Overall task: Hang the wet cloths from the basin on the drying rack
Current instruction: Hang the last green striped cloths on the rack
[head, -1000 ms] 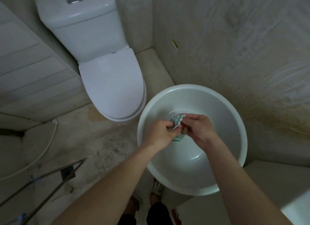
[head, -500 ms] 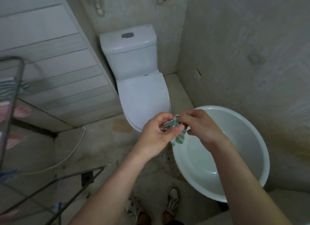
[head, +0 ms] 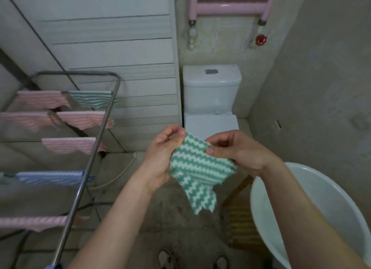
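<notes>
Over bathroom floor (head: 160, 228), green-striped cloth (head: 196, 168) in pinching fingers (head: 215, 151) of left hand (head: 160, 156) and right hand (head: 241, 152), long axis downward

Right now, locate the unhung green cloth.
Centre of head view: the green cloth, held between left hand and right hand, right of the drying rack, before the toilet.

Both bare forearms rise from the bottom edge and draw together toward the middle of the view. The left hand (head: 160, 156) is held up with its fingers curled, and thumb and forefinger pinch the upper corner of the green-striped cloth (head: 198, 168). The right hand (head: 241, 154) is level with it and close by (the two do not touch). Its thumb presses the cloth's right edge against the curled fingers, and the wrist is bent slightly inward.
</notes>
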`<state>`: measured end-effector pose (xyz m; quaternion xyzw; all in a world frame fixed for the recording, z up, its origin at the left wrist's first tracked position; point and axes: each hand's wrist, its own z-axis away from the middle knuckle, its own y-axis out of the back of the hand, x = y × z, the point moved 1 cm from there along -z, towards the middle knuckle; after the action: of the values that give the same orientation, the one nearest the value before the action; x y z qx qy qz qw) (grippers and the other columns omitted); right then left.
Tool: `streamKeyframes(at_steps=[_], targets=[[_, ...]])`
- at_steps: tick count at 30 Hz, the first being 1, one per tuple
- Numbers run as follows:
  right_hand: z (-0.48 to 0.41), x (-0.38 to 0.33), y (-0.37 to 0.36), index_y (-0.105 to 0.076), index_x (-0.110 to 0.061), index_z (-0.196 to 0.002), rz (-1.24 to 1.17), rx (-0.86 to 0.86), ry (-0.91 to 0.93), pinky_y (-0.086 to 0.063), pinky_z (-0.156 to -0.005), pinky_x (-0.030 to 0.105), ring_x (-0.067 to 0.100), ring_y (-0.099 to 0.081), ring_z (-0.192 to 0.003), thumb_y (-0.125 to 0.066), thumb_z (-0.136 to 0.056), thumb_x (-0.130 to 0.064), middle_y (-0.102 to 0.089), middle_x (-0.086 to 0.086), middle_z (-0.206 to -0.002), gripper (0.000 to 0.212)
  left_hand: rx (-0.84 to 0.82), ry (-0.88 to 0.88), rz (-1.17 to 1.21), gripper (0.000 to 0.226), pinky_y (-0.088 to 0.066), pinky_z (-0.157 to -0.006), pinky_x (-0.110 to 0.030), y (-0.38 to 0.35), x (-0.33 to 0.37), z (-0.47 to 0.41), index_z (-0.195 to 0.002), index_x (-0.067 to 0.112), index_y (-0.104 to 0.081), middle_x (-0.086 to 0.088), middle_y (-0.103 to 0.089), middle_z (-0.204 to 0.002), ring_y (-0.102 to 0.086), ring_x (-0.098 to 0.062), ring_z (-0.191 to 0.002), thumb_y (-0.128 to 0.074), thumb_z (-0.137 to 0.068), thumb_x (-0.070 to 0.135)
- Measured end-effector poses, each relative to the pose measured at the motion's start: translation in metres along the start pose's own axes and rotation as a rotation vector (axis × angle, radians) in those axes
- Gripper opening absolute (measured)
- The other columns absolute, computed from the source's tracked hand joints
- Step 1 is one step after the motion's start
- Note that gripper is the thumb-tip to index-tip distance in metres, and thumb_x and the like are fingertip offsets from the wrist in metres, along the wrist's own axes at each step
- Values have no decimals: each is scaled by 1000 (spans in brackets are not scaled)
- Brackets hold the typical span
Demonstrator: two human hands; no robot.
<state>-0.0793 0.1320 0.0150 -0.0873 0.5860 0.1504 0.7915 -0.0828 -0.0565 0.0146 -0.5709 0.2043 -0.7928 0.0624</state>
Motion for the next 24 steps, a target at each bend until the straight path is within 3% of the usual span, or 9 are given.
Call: streamKeyframes(at_steps=[2,4,6,8,11,14,18,21,24], targets=[[-11,-11,-11,-76,-9,-86,130,-16,-6,-52,-76,24,15,-67,-79,-75,-78,-19,-74,4,-80,13,66,-47,-48,13,-50,-57,-25,23,18,11,-79,16,-54,-2,-58,-70,-57,-13,-62,-53,-93,16],[-23,-21,-24,-76,-10,-82,283,34,-12,-47,-67,20,7,-63,-67,-74,-81,-20,-71,-2,-70,10,143,-109,-118,16,-48,-55,-22,45,32,19,-77,18,-55,3,-59,-66,-57,-10,-60,-54,-93,17],[-41,-34,-46,-76,-13,-83,581,108,27,-44,-63,20,7,-60,-63,-71,-85,-24,-70,-2,-70,12,214,-198,-187,17,-46,-53,-18,71,46,26,-77,18,-55,7,-58,-62,-55,-7,-56,-53,-94,15],[-58,-51,-75,-75,-13,-86,842,154,100,-44,-65,22,11,-59,-70,-67,-88,-27,-68,-1,-77,16,253,-282,-265,16,-44,-54,-20,96,59,33,-79,18,-57,5,-58,-64,-53,-7,-58,-54,-93,14],[-73,-70,-101,-72,-12,-93,958,237,202,-41,-73,27,17,-58,-86,-61,-91,-27,-62,0,-87,19,220,-325,-488,16,-42,-57,-14,126,74,39,-85,20,-61,3,-59,-71,-51,-1,-63,-59,-89,5],[-86,-90,-131,-70,-7,-91,769,197,244,-53,-78,33,19,-63,-86,-58,-90,-18,-66,2,-90,16,265,-286,-632,27,-48,-69,-19,171,91,52,-93,24,-67,-6,-70,-82,-61,-10,-75,-70,-80,0],[-100,-106,-165,-59,-6,-78,215,32,124,-57,-57,25,11,-59,-66,-55,-94,-13,-55,2,-70,18,521,-335,-759,20,-46,-61,-20,209,106,67,-75,26,-69,7,-68,-66,-58,-8,-64,-70,-82,8],[-116,-113,-194,-64,-5,-86,145,-44,140,-55,-57,21,7,-62,-66,-61,-93,-16,-60,2,-75,14,644,-365,-773,16,-39,-58,-26,235,119,78,-78,8,-68,-11,-62,-67,-52,-13,-64,-63,-88,18],[-137,-119,-234,-67,0,-88,207,-98,209,-57,-64,20,15,-62,-75,-64,-90,-13,-63,16,-82,13,722,-329,-508,26,-36,-46,-22,270,126,88,-70,12,-61,7,-54,-45,-46,-5,-41,-55,-94,23]])
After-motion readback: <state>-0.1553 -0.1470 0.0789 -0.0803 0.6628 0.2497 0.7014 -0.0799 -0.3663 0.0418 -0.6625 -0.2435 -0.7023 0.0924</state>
